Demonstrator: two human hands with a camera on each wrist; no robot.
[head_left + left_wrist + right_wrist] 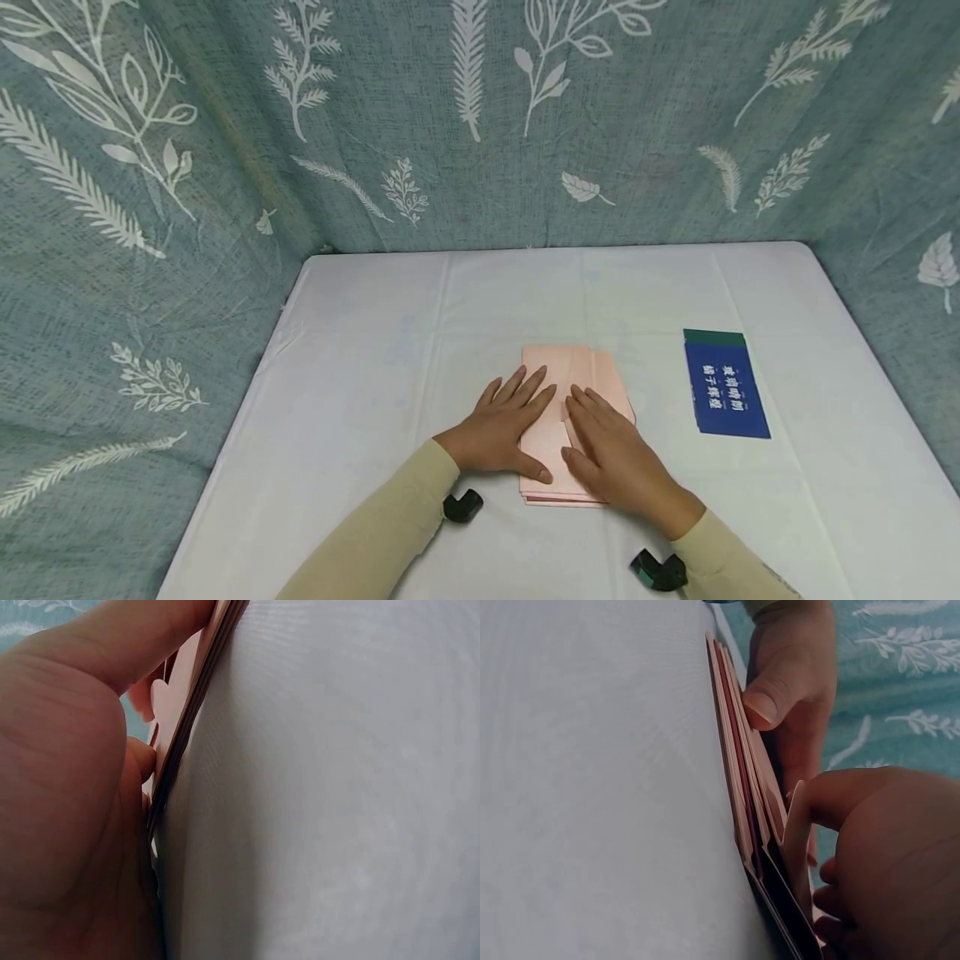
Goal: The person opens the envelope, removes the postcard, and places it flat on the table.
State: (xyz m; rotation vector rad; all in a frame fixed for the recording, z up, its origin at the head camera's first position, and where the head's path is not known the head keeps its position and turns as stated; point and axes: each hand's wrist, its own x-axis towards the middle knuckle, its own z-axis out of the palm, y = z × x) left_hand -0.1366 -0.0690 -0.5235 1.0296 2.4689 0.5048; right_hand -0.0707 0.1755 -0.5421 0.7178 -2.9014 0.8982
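Observation:
A stack of pink folded paper sheets (570, 362), perhaps envelopes, lies on the white cloth in front of me. My left hand (498, 429) rests on its left side, fingers spread and straight, thumb down near the lower part. From the right, my right hand (626, 462) lays nearly straight fingers along a folded flap (609, 379). Several layered pink edges (742, 765) show in the right wrist view, where the flap stands slightly raised beside the right thumb. The left wrist view has the left palm (60, 765) close against the stack's edge.
To the right lies a blue card (727, 387) with white characters and a green strip (712, 337) at its far end. White cloth (360, 350) covers the table. A teal leaf-patterned curtain (420, 83) hangs behind and at both sides.

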